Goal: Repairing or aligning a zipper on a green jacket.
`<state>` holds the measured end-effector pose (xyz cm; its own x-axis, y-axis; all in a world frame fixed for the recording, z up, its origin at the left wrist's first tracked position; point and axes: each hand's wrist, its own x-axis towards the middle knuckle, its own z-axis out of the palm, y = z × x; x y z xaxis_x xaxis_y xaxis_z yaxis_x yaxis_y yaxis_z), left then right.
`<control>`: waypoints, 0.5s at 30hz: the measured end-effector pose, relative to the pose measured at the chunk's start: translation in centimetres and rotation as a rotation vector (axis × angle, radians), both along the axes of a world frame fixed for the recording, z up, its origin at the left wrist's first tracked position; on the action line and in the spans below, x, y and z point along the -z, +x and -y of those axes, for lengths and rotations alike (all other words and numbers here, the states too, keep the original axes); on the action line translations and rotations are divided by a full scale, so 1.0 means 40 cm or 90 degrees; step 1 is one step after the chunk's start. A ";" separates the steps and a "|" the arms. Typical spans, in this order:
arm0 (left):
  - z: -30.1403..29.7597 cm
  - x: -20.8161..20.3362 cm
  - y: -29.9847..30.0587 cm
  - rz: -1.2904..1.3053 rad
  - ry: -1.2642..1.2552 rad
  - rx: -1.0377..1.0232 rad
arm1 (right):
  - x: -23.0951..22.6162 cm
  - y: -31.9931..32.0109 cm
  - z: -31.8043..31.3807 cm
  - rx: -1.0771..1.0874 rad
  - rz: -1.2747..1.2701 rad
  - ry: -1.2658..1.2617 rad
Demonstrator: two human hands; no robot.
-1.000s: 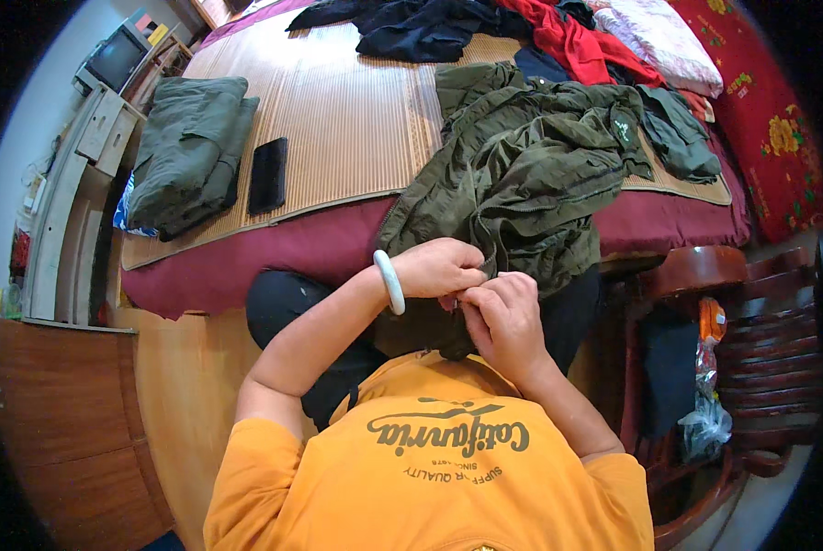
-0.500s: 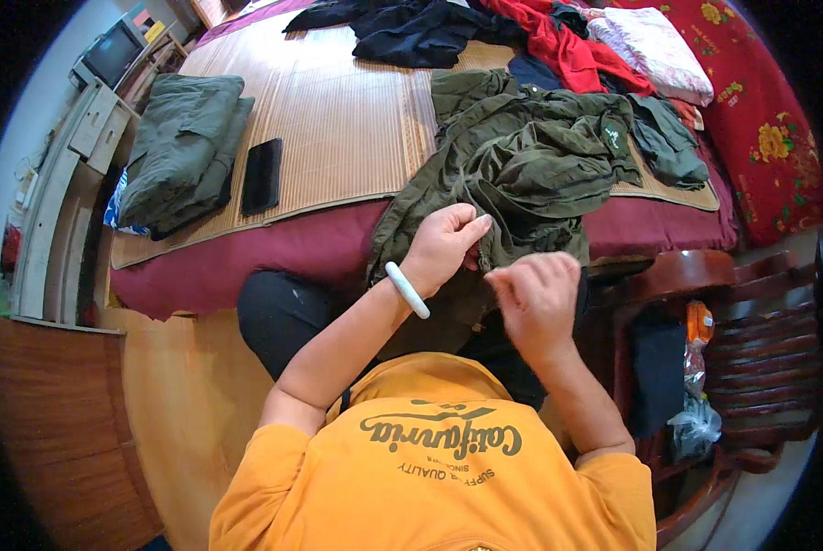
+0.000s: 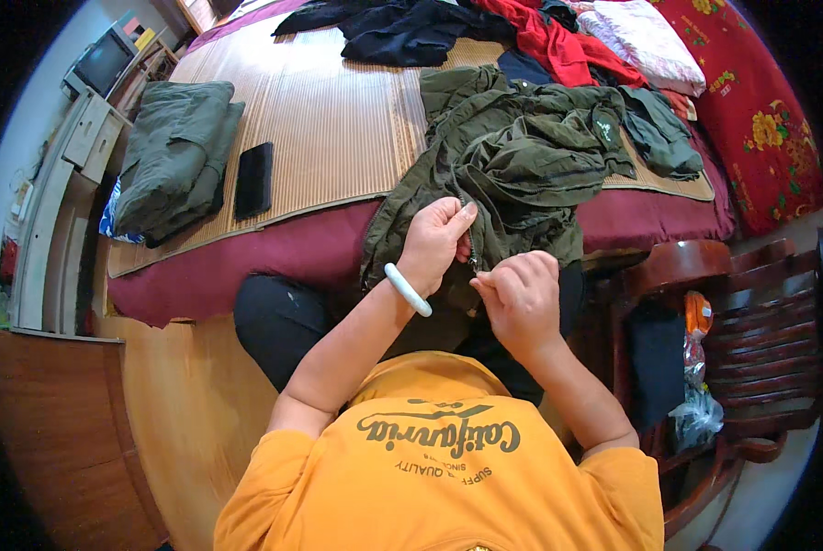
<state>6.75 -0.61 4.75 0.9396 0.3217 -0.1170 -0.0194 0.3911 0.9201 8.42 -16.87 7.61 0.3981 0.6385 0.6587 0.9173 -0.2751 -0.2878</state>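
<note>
At the front edge of the bed [image 3: 310, 243], right of its middle, a dark green garment [image 3: 531, 156] lay in a crumpled heap, and part of it hung down toward the person's knees. The left hand [image 3: 437, 241], with a pale bangle [image 3: 408, 290] on its wrist, held the garment's edge between thumb and fingers, just beside a zip [image 3: 473, 264]. The right hand [image 3: 522, 298] was a bit lower. Its thumb and finger were squeezed together on the low end of the zip, and its other fingers were curled in. Folded green clothes [image 3: 173, 156] sat in a pile near the front left corner of the bed. Next to them, close to the front edge, a black phone [image 3: 253, 181] lay on a straw mat [image 3: 338, 119]. Dark clothes [image 3: 402, 37] were spread by the far edge, with a red cloth [image 3: 568, 41] to their right. Near the front right corner stood a brown chair [image 3: 760, 349].
</note>
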 end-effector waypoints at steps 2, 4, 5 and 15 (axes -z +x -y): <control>-0.009 -0.014 0.003 0.021 0.041 0.000 | -0.018 0.020 0.001 -0.005 -0.006 0.006; -0.017 -0.043 -0.001 0.024 0.078 0.033 | -0.045 0.047 0.000 0.020 0.029 0.022; -0.017 -0.055 -0.007 -0.009 0.090 0.077 | -0.053 0.053 -0.007 0.041 0.034 0.029; -0.044 0.002 0.026 0.008 0.080 0.018 | 0.030 0.000 -0.023 -0.022 -0.013 0.010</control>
<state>7.79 1.15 4.66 0.9499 0.3058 -0.0650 -0.0222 0.2733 0.9617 8.44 -15.94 6.43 0.3896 0.6421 0.6602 0.9200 -0.2386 -0.3108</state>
